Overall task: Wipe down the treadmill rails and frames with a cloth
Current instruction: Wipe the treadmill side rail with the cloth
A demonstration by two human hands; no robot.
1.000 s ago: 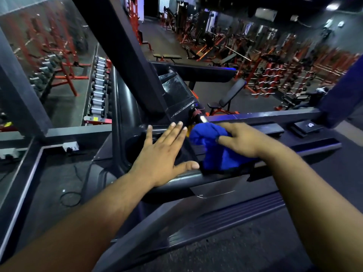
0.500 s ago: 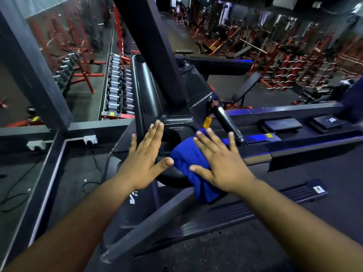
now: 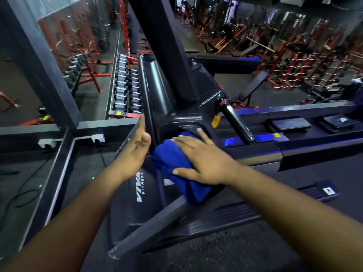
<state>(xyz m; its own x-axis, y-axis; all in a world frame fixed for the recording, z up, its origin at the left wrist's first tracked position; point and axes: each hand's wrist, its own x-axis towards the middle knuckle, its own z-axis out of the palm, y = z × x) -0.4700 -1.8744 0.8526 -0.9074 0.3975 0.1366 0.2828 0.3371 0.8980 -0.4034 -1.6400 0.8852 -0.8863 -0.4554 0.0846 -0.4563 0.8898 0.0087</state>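
The cloth point(image 3: 176, 169) is deep blue and soft, bunched into a thick folded wad with rounded creases. It lies on the dark treadmill frame point(image 3: 198, 116), at the place where the upright point(image 3: 157, 36) meets the side rail point(image 3: 306, 152). The upper end of the cloth reaches into a rounded hollow of the frame, and the lower end hangs down over a slanted bar point(image 3: 149, 226).

The right hand point(image 3: 200, 163) lies flat on top of the cloth. Its fingers are straight and spread, and the thumb presses on the lower part of the wad. The hand does not curl around the cloth; it only pushes it against the frame.

The left hand point(image 3: 135, 150) is just beside the cloth, on the left side. It is open, the fingers straight and together, pointing up along the edge of the frame, the palm turned to the right. Whether it touches the frame cannot be told.

The frame is black and a little glossy, with blue light reflected on the rail. A yellow tag point(image 3: 215, 121) hangs near a black handle point(image 3: 235, 120). White letters point(image 3: 140, 186) are printed on the cover below the left hand. On the left a rack of dumbbells point(image 3: 125, 89) stands behind the treadmill, and red machines point(image 3: 294, 55) fill the hall on the right.
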